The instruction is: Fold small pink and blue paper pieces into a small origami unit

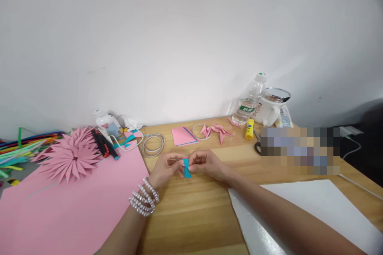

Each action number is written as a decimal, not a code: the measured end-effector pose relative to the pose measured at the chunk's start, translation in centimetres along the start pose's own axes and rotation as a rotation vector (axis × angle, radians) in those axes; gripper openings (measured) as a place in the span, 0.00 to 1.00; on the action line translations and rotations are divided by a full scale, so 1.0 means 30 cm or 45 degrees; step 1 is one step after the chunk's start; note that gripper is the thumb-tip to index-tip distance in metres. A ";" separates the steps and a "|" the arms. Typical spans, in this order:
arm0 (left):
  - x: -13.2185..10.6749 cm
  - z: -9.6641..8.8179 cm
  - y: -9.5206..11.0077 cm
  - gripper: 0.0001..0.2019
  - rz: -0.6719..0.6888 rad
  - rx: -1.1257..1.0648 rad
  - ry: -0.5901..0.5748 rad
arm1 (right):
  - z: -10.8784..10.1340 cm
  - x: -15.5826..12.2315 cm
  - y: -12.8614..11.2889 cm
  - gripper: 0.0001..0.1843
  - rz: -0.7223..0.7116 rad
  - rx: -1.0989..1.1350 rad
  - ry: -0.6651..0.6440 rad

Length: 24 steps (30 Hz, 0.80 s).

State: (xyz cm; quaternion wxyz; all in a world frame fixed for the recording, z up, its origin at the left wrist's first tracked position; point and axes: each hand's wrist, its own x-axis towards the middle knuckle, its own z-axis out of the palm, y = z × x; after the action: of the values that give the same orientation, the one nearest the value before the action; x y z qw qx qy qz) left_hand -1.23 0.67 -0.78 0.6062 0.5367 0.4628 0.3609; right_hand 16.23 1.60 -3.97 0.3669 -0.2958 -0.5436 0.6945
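A small piece of blue paper is held up over the middle of the wooden table, pinched from both sides. My left hand, with a pearl bracelet wound round the wrist, grips its left edge between thumb and fingers. On the opposite edge, my right hand has its fingers closed in a pinch. The fingers cover part of the paper, so its full folded shape is hidden. Just beyond the hands lies a stack of pink paper squares, with folded pink paper pieces to its right.
Pink paper flowers, markers and a large pink sheet lie left. A coiled cable is near the stack. Right are a water bottle, mug, glue stick, scissors and white sheet.
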 end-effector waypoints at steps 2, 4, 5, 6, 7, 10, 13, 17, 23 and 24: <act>0.000 0.001 0.000 0.17 -0.001 0.011 0.018 | 0.002 0.002 0.002 0.17 -0.004 -0.007 0.032; 0.000 0.004 0.003 0.17 -0.007 0.012 0.047 | 0.004 0.003 0.002 0.16 -0.009 -0.023 0.040; -0.001 0.006 0.005 0.18 -0.012 0.008 0.060 | 0.004 0.003 0.002 0.15 -0.012 -0.028 0.030; -0.002 0.008 0.007 0.18 -0.020 0.006 0.071 | 0.004 0.003 0.001 0.14 -0.018 -0.030 0.016; -0.003 0.010 0.010 0.18 -0.029 0.007 0.083 | 0.004 0.003 0.002 0.14 -0.025 -0.029 0.004; -0.005 0.014 0.017 0.16 -0.039 0.016 0.105 | 0.006 0.005 0.005 0.13 -0.048 -0.033 0.003; -0.004 0.013 0.017 0.15 -0.032 0.025 0.103 | 0.013 0.007 0.010 0.13 -0.056 -0.056 0.048; -0.001 0.010 0.006 0.17 -0.053 0.011 0.079 | 0.018 0.008 0.012 0.14 -0.031 -0.062 0.072; 0.000 0.012 -0.002 0.17 -0.090 -0.004 0.091 | 0.015 0.006 0.010 0.13 -0.054 -0.128 0.054; 0.000 0.012 0.000 0.16 -0.095 -0.005 0.102 | 0.015 0.006 0.009 0.13 -0.065 -0.147 0.060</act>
State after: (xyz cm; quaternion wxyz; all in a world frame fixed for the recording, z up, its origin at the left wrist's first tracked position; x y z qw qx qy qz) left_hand -0.89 0.55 -0.80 0.6013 0.5030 0.5057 0.3600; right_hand 15.73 1.46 -4.14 0.3795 -0.3187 -0.5814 0.6452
